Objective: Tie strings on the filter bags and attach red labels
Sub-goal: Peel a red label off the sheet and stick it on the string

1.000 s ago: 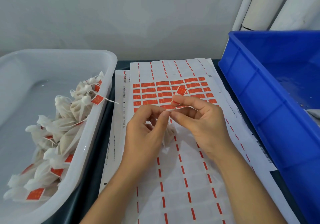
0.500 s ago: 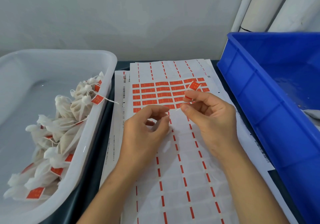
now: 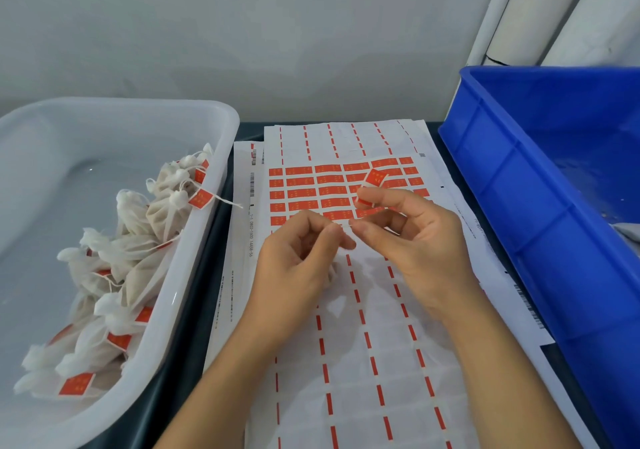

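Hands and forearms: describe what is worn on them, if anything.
Both hands are bare: no gloves, rings, watch or bracelet show on the left hand or the right hand. The forearms are uncovered too, as far as the bottom edge of the picture; no sleeve or cuff is in view. The fingernails that show are short and carry no coloured polish. No markings are visible.

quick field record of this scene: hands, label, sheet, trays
left hand: fingers curled, pinching something thin, likely the string
right hand: holds a peeled red label at its fingertips
label sheet: flat under both hands, red labels left only in upper rows
white tray: on the left, holds finished filter bags with red tags
blue bin: on the right, contents mostly out of view
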{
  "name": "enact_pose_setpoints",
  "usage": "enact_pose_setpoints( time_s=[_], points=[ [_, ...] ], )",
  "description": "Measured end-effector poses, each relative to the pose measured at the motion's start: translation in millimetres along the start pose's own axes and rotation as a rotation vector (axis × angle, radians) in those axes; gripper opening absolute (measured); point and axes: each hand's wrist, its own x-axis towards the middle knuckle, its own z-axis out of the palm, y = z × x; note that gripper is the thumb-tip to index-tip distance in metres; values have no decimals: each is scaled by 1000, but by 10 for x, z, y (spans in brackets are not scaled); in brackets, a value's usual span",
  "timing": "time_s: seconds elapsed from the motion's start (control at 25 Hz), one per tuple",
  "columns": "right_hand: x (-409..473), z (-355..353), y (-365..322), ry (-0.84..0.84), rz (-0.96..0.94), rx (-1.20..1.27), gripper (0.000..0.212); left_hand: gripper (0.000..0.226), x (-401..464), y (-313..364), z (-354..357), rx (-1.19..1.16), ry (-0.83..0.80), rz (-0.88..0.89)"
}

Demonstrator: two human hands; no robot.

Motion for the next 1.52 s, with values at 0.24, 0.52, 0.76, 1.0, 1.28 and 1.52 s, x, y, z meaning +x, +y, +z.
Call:
enact_pose_setpoints(
  time_s=[0.24, 0.52, 0.76, 1.0, 1.28, 1.52],
  points=[
    [17, -95, -3, 68, 50, 47, 30, 19, 24, -38, -29, -25, -4, -98],
    [6, -62, -25, 151, 60, 41, 27, 15, 26, -40, 5, 17, -22, -108],
    [-20, -31, -83, 274, 20, 60, 18, 17, 26, -33, 8, -6, -8, -113],
    [-27, 42, -79, 161, 17, 54, 13, 19, 36, -15, 4, -18, 3, -110],
    [-54, 109, -53, 28, 80, 71, 14, 21, 29, -6, -8, -35, 0, -98],
    [-39, 116, -25, 26, 140, -6, 8, 20, 25, 1, -8, -28, -6, -92]
  ],
)
